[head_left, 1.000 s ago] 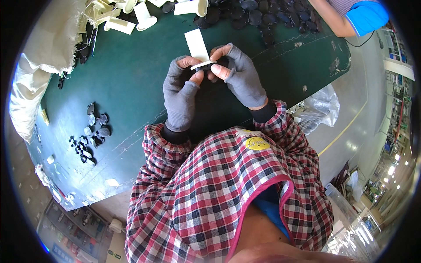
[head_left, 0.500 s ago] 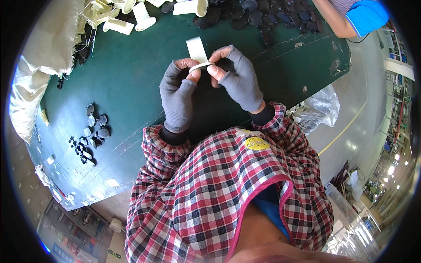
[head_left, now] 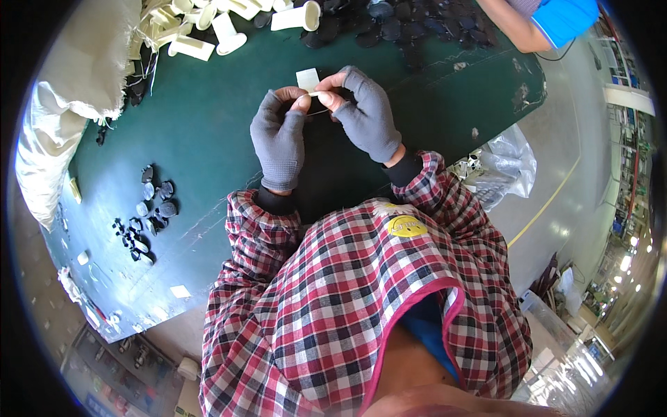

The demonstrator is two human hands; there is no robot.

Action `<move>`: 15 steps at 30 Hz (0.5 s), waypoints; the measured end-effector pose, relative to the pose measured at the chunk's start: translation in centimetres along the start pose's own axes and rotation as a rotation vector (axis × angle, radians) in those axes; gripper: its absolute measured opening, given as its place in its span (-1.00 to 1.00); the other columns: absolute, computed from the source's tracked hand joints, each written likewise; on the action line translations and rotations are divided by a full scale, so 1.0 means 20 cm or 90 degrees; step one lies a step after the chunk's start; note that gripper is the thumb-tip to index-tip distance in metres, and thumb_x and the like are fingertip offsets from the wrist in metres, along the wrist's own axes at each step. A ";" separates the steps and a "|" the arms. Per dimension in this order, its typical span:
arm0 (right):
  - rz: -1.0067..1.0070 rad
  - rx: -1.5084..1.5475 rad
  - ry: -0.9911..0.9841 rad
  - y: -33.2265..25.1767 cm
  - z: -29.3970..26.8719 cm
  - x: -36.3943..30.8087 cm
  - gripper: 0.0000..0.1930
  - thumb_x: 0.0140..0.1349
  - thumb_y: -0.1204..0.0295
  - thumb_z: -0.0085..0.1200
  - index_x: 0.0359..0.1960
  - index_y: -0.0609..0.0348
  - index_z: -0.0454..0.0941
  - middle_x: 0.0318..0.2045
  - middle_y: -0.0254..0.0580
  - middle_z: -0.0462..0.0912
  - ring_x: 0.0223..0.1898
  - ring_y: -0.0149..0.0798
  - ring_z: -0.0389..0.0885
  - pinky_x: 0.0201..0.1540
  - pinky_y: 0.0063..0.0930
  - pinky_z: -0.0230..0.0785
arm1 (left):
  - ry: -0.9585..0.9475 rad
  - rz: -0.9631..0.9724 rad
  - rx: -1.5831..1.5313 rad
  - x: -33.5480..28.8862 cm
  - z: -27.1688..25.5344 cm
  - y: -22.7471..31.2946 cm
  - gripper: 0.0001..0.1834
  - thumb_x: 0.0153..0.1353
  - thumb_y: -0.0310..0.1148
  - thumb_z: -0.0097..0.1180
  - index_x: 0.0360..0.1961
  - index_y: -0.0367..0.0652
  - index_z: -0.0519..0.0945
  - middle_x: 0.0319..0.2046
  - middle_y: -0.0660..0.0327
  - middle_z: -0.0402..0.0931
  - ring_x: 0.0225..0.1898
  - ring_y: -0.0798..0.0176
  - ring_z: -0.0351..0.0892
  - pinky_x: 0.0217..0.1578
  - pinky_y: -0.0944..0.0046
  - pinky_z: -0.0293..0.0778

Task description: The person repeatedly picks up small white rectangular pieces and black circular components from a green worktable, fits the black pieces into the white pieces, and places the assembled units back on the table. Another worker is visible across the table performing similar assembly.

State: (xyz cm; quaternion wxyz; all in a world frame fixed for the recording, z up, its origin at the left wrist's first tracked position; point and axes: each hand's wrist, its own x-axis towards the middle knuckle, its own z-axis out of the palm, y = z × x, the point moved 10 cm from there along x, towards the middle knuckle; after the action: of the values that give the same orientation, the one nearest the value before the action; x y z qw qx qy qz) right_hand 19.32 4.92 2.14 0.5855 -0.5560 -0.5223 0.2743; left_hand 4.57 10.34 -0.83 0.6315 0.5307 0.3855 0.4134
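Observation:
Between my two hands is a cream plastic part (head_left: 307,78) with a flat tab rising away from me and a thin rounded end nearer me. My left hand (head_left: 279,132), in a grey fingerless glove, pinches the rounded end from the left with thumb and forefinger. From the right, my right hand (head_left: 367,115), gloved the same way, pinches the same end, thumb toward me. The fingertips cover much of that end. Both hands are above the green table (head_left: 215,132), close to its near edge.
More cream parts (head_left: 226,33) are heaped at the far left beside a white woven sack (head_left: 83,62). Dark oval pieces (head_left: 396,24) spread along the far side. Several small dark pieces (head_left: 149,208) lie at left. Another person's arm (head_left: 517,28) rests at the far right corner. A plastic bag (head_left: 511,167) sits beyond the right edge.
The cream part has tipped, so its tab looks shorter and its rounded end shows nearly edge-on. Both hands have shifted slightly away from me, the right one also leftward.

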 end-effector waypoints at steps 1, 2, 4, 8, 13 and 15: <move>0.032 0.002 -0.024 0.01 -0.02 -0.02 -0.92 0.29 0.54 0.20 -0.21 0.19 0.60 -0.32 -0.22 0.62 -0.28 -0.30 0.65 -0.20 -0.45 0.49 | -0.044 0.009 -0.019 -0.01 0.03 -0.01 -0.88 0.40 -0.50 0.17 -0.10 -0.31 0.60 -0.24 0.32 0.57 -0.21 0.49 0.47 -0.13 0.45 0.42; 0.064 0.003 -0.046 0.02 -0.05 -0.06 -0.91 0.28 0.54 0.21 -0.20 0.19 0.60 -0.32 -0.22 0.62 -0.28 -0.33 0.64 -0.21 -0.45 0.49 | -0.089 0.018 -0.036 -0.03 0.06 -0.01 -0.84 0.41 -0.46 0.17 -0.06 -0.31 0.59 -0.23 0.32 0.58 -0.19 0.48 0.48 -0.10 0.44 0.43; 0.070 -0.033 -0.105 -0.02 -0.18 -0.14 -0.87 0.25 0.57 0.22 -0.17 0.18 0.62 -0.33 -0.26 0.60 -0.31 -0.41 0.58 -0.21 -0.48 0.46 | -0.196 0.100 0.110 -0.10 0.12 0.05 -0.81 0.43 -0.44 0.14 -0.01 -0.31 0.58 -0.10 0.24 0.54 -0.12 0.39 0.52 -0.04 0.39 0.46; 0.142 -0.134 -0.020 -0.12 -0.83 -0.57 -0.83 0.14 0.50 0.19 -0.22 0.22 0.60 -0.32 -0.31 0.53 -0.28 -0.40 0.47 -0.15 -0.49 0.35 | -0.136 0.112 0.135 -0.10 0.05 0.01 -0.72 0.44 -0.45 0.12 0.11 -0.30 0.51 -0.05 0.18 0.53 -0.07 0.31 0.59 0.00 0.31 0.51; 0.167 -0.356 0.240 -0.27 -1.24 -0.65 -0.86 0.31 0.46 0.22 -0.18 0.26 0.63 -0.29 -0.31 0.58 -0.27 -0.48 0.51 -0.17 -0.57 0.37 | 0.028 0.400 0.436 0.21 0.11 0.27 -0.62 0.30 -0.37 0.29 0.11 -0.18 0.54 -0.21 0.14 0.46 -0.36 0.18 0.48 -0.30 0.21 0.49; 0.053 -0.348 0.177 -0.22 -1.05 -0.38 -0.83 0.26 0.45 0.29 -0.15 0.20 0.65 -0.27 -0.29 0.59 -0.30 -0.43 0.54 -0.19 -0.54 0.40 | 0.106 0.381 0.529 0.39 0.08 0.27 -0.47 0.25 -0.13 0.37 0.16 -0.08 0.52 -0.14 0.13 0.50 -0.29 0.10 0.57 -0.30 0.10 0.53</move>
State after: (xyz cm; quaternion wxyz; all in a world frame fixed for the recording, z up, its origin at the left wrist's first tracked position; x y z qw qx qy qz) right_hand 35.15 -10.67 7.35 0.4681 -0.7461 -0.4685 0.0690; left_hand 8.20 17.60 4.27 0.1888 0.7888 0.3976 0.4290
